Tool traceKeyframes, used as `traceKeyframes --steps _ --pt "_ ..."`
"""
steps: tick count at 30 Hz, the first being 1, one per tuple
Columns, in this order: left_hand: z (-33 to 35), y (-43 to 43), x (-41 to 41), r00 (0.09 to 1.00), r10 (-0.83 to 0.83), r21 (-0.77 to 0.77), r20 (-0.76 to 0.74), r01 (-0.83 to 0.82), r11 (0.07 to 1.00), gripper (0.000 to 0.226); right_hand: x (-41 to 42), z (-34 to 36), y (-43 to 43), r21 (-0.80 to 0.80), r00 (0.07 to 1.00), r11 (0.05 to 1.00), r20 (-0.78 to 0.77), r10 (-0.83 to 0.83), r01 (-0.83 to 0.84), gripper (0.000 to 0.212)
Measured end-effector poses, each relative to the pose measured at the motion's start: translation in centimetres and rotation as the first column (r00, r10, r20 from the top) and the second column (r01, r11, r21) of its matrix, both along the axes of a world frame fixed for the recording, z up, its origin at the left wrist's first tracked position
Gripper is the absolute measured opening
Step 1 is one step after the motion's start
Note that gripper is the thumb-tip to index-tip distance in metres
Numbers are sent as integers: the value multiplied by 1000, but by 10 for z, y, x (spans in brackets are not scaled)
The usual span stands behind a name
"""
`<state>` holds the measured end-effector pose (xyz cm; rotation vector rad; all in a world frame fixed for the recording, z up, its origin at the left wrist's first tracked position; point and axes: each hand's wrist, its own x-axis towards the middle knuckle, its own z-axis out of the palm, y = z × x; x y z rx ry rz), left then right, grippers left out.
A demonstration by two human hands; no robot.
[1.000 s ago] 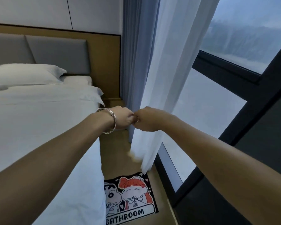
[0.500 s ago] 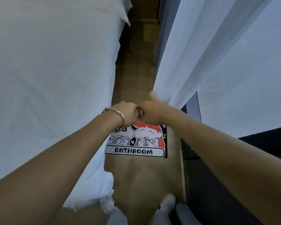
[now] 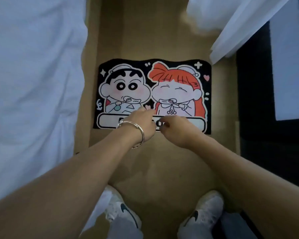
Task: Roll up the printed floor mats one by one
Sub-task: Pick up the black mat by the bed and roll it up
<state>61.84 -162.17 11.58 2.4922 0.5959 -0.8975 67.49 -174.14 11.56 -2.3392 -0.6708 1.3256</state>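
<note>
Mat [image 3: 154, 87] flat on the floor [image 3: 162, 42], between bed [image 3: 33, 83] and curtain [image 3: 235, 23]. Both hands are over its near edge: left hand [image 3: 141, 121], fingers together, lightly bent; right hand [image 3: 177, 131], fingers curled under. Gripping the edge? Can't tell.

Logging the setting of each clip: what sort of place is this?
Probably a bedroom: a bed with white bedding on the left, a white curtain on the right, and a printed floor mat on the wooden floor between.
</note>
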Motion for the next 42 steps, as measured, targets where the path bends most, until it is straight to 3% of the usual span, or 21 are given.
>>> traceKeyframes --steps 5,9,14,20,25,27,30,32,33,35,38,40,42 --pt "-136 34 -39 990 117 110 -78 -108 988 43 -28 -125 8 7 959 977 -190 -209 214 38" --pt "-213 73 -75 899 433 205 -68 -412 888 46 -44 -198 11 -93 729 827 -425 -537 555 24" --pt "-269 130 -101 691 723 265 23 -701 662 49 -57 -264 12 -222 583 712 -439 -683 667 23" --pt "-314 171 -112 611 783 253 113 -780 572 51 -44 -293 31 -307 405 576 -471 -784 758 32" --pt "-327 188 -98 530 826 295 192 -834 466 55 -23 -288 42 -244 431 566 -438 -789 788 23" --pt "-323 190 -87 550 819 230 164 -828 511 56 3 -286 49 -168 437 535 -405 -803 828 20" --pt "-312 172 -62 622 777 11 95 -781 624 42 59 -283 66 12 500 532 -358 -788 847 16" --pt "-309 144 -44 612 787 -195 81 -764 615 36 96 -280 75 169 544 518 -304 -782 839 17" --pt "-309 128 -35 613 788 -291 59 -745 600 35 110 -276 76 247 611 563 -211 -763 789 18" --pt "-308 92 -13 697 716 -457 -32 -647 610 37 124 -260 72 311 783 753 44 -620 579 36" --pt "-293 28 29 850 520 -604 -82 -458 653 39 112 -231 60 147 943 979 278 -181 144 45" --pt "-278 -10 51 874 474 -656 -105 -419 627 27 91 -222 51 4 965 998 256 66 -70 46" --pt "-264 -34 56 909 407 -652 -84 -359 668 32 73 -223 45 -83 967 989 214 135 -119 50"
